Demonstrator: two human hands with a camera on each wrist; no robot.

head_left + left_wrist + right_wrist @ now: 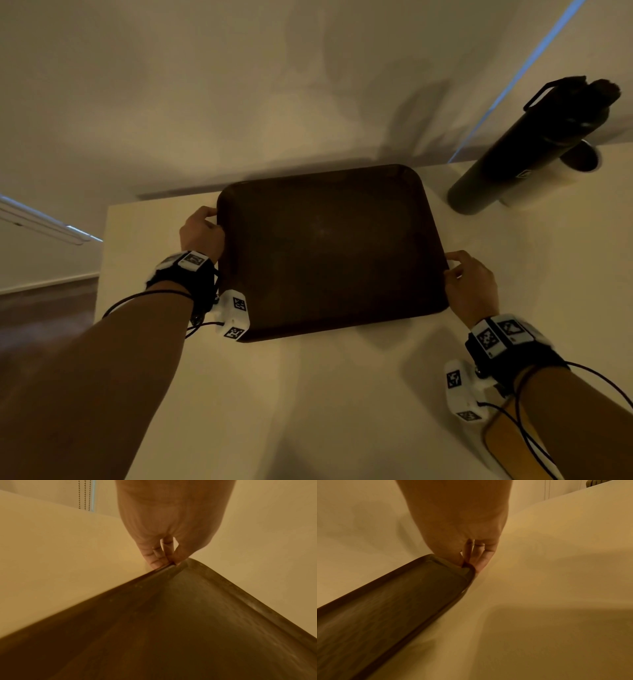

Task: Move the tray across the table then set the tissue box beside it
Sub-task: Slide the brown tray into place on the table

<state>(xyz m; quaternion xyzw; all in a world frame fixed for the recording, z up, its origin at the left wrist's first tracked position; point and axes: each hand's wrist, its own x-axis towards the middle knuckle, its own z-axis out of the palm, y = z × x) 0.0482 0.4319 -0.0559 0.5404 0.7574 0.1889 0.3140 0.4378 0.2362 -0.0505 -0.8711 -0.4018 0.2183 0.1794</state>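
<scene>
A dark brown rectangular tray point(329, 250) with rounded corners lies near the far edge of a pale table point(342, 394). My left hand point(202, 233) grips the tray's left rim, thumb above and fingers below, as the left wrist view shows the left hand point(168, 559) pinching the tray's edge point(188, 601). My right hand point(469, 281) grips the tray's right rim; in the right wrist view the right hand point(471, 559) pinches the tray's corner point(419, 595). An orange-tan box-like object point(503, 448) peeks out under my right forearm; I cannot tell whether it is the tissue box.
A tall black bottle point(534, 147) with a loop handle stands at the table's far right, with a white roll or cup point(561, 174) right beside it. A wall rises behind the table. The table's left edge point(102, 274) drops to a dark floor.
</scene>
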